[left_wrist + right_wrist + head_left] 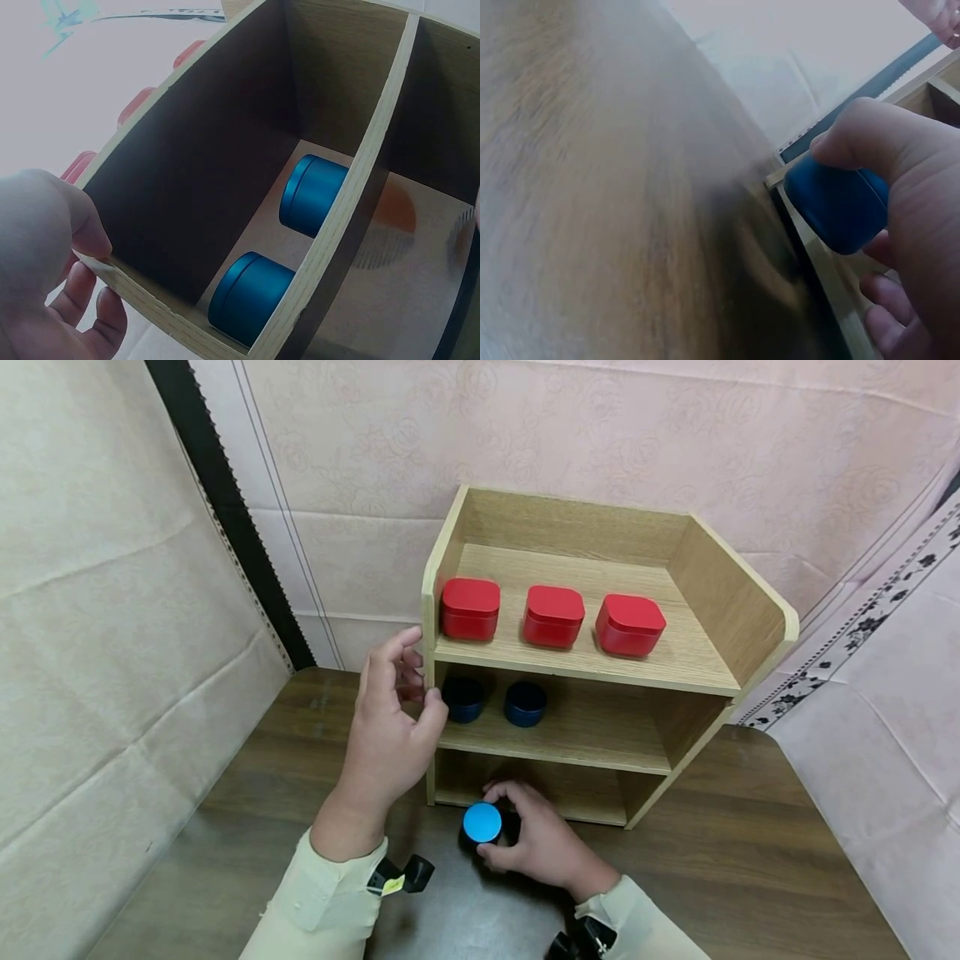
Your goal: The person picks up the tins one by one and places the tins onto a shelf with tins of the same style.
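Note:
My right hand (536,839) pinches a blue round tin (482,822) between thumb and fingers, in front of the bottom tier of a small wooden shelf (600,756). The right wrist view shows this tin (836,202) tilted, close to the shelf's bottom edge. My left hand (393,718) holds the shelf's left side panel. There the thumb (94,236) lies at the panel's front edge, with fingers bent along the outside. On the middle tier stand two blue round tins, one at the left (462,700) and one beside it (525,703).
Three red square tins with rounded corners stand in a row on the top tier: left (470,610), middle (553,617), right (631,625). The shelf stands on a brown wooden table (720,860). Pale cloth (360,460) hangs behind and at both sides.

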### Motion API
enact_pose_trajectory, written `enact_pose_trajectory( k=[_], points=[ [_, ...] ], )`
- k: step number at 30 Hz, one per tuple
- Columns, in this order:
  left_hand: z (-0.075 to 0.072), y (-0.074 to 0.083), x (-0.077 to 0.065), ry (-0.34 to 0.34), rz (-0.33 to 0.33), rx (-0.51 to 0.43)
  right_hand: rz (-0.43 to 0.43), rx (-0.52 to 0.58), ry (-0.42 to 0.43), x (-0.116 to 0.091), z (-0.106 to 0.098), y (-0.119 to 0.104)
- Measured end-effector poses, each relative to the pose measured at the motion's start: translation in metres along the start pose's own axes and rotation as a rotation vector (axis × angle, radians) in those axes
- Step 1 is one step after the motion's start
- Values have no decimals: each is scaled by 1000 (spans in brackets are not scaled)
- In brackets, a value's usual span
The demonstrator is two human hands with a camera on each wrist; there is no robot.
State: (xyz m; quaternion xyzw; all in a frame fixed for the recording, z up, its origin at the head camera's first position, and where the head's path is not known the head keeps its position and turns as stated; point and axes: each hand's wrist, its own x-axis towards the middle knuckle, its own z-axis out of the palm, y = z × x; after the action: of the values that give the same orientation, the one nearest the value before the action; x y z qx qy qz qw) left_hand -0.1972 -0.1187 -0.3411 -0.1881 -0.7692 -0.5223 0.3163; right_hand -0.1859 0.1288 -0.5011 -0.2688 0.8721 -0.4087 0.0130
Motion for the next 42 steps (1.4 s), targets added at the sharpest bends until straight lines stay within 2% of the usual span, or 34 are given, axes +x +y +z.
enact_pose_trajectory(
  k=[12,22,32,42],
  points=[
    [0,-1,0,1,2,-2,-12,92,-4,-2,-7,-19],
    [0,-1,0,5,3,7,-102,165,2,-8,-17,-42],
    [0,0,0,0,0,9,-178,264,62,-17,-44,-75],
    [0,0,0,-10,-24,2,-164,264,149,-27,-82,-108]
  ],
)
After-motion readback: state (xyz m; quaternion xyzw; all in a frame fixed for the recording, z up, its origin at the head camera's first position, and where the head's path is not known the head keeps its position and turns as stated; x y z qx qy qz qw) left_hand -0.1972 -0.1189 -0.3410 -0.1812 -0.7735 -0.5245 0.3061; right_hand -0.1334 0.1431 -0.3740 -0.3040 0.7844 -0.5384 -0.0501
